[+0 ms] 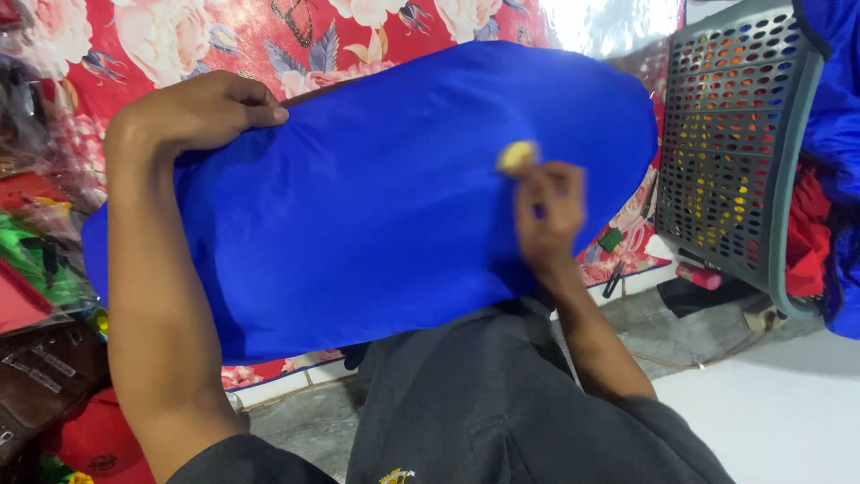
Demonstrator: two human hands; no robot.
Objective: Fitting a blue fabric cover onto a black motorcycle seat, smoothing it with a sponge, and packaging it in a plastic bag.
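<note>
fabric (376, 206), bright blue, smooth, stretched taut

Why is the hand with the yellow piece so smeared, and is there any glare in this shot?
Head view: the right hand and the small yellow piece it holds against the blue fabric are motion-blurred; the left hand, gripping the fabric's upper edge, is sharp. Head view: a washed-out glare patch sits at top right, beside the grey perforated basket.

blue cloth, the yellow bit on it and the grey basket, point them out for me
blue cloth (376, 206), head view, middle of its flat surface
yellow bit (517, 155), head view, its centre, just above the right hand's fingertips
grey basket (730, 134), head view, its perforated side wall
</note>
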